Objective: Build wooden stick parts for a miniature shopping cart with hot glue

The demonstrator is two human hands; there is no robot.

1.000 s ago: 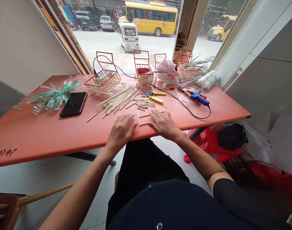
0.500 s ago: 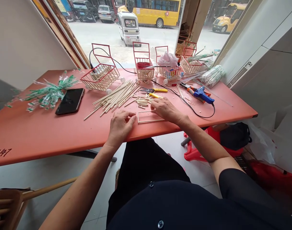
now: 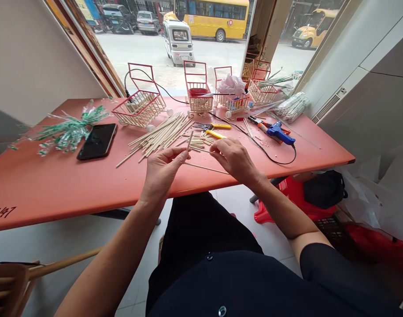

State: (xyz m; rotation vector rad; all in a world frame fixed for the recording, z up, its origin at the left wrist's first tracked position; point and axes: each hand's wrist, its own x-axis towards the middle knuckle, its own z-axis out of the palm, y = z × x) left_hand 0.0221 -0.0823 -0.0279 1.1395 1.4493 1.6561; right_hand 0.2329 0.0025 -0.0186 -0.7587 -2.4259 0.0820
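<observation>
Pinching an upright stick between thumb and fingers: left hand, just above the near part of the orange table. Right hand was bent in opposite, fingertips drawn together on the end of a thin stick that ran across the gap between the hands. Long stick stretched below that gap, its right end close under the right hand. Couldn't tell whether those three were joined.

Short cut pieces lay just beyond the fingers, yellow-handled pliers right behind those. Bundle of long sticks sat fanned out beyond the left hand. Blue glue gun rested off to the right, phone well to the left. Small red-trimmed carts stood along the far edge.
</observation>
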